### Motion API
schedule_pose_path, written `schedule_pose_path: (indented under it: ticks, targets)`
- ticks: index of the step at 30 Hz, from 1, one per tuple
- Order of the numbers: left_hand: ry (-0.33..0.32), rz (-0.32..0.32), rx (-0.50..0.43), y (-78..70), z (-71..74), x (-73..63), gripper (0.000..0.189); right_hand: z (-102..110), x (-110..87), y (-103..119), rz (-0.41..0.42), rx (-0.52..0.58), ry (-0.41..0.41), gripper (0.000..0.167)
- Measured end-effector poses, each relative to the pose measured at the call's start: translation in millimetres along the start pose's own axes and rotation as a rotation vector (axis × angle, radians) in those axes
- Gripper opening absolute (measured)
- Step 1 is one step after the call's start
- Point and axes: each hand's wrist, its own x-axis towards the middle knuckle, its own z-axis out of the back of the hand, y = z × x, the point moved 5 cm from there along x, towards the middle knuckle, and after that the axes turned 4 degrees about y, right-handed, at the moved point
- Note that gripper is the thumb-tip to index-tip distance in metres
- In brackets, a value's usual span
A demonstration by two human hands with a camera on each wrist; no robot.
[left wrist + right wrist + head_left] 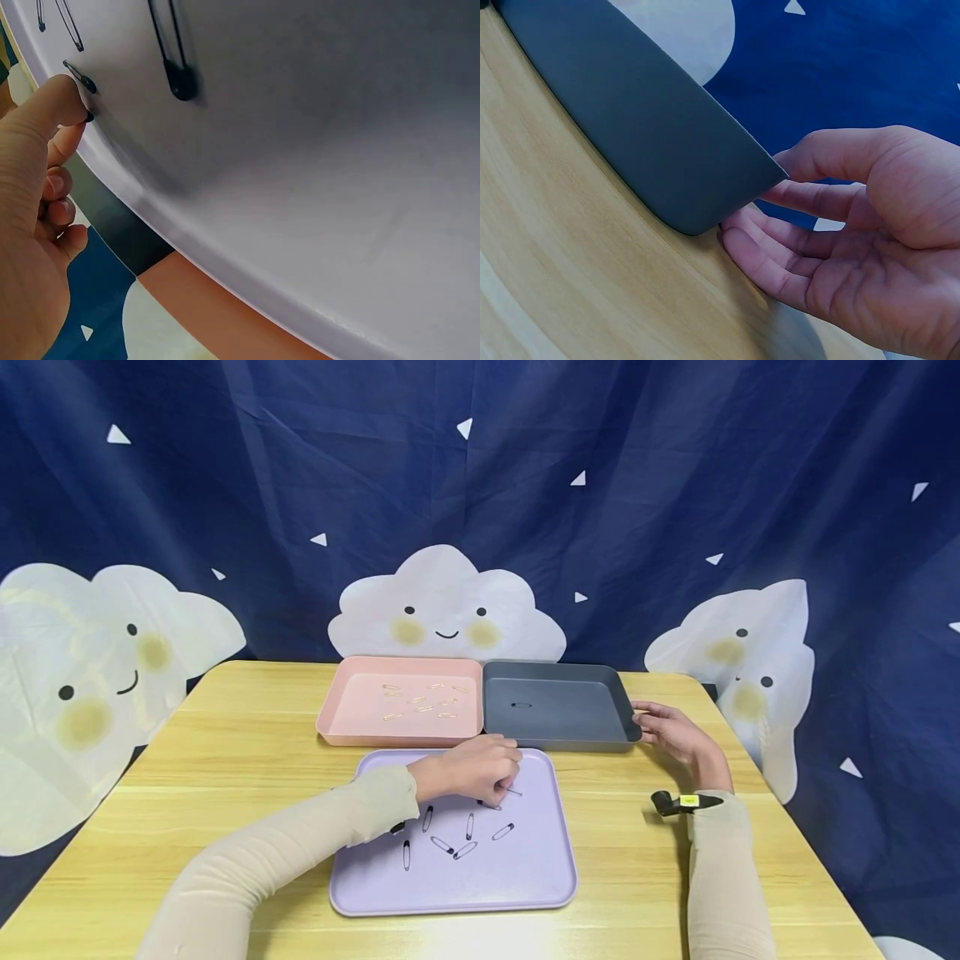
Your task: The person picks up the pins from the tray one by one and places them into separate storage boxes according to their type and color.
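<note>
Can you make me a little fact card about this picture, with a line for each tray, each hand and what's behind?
Pink tray: several gold pins
Dark gray tray: one dark pin, beside the pink tray
Purple tray: several black safety pins, in front of the other two
Left hand: fingertips down at a pin over the purple tray; can't tell if it's gripped
Right hand: touching the dark gray tray near a corner
Table: wood-patterned
Behind: blue curtain with smiling clouds

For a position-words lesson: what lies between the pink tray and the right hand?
The head view shows the dark gray tray, holding one safety pin, between the pink tray and the right hand.
</note>
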Motion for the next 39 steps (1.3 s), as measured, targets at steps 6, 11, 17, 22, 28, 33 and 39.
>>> schedule_pose_path:
  ticks: [6,11,17,22,28,33,39]
  targets:
    - [-0.001,0.002,0.026,0.6,1.0,0.3,0.012,0.5,0.8,-0.2,-0.005,-0.015,0.003,0.059]
    - [-0.005,0.003,0.027,1.4,0.1,1.3,0.012,0.6,0.8,-0.4,-0.003,-0.006,0.003,0.059]
    - [-0.023,-0.004,0.043,1.8,-0.2,2.9,0.013,1.1,0.5,-0.2,0.002,-0.008,0.005,0.059]
    - [-0.065,-0.026,0.060,4.5,5.6,4.3,0.011,1.0,0.2,0.0,-0.001,-0.014,0.000,0.059]
    - [-0.161,-0.043,0.149,12.3,20.0,7.9,0.010,0.6,0.1,0.8,0.007,-0.017,0.001,0.058]
    - [-0.219,-0.018,0.138,22.6,34.5,10.9,0.009,0.4,-0.2,0.6,0.012,-0.013,0.007,0.058]
    - [-0.302,0.022,0.130,38.9,47.6,15.2,0.007,0.0,-1.5,0.9,0.014,-0.013,0.006,0.058]
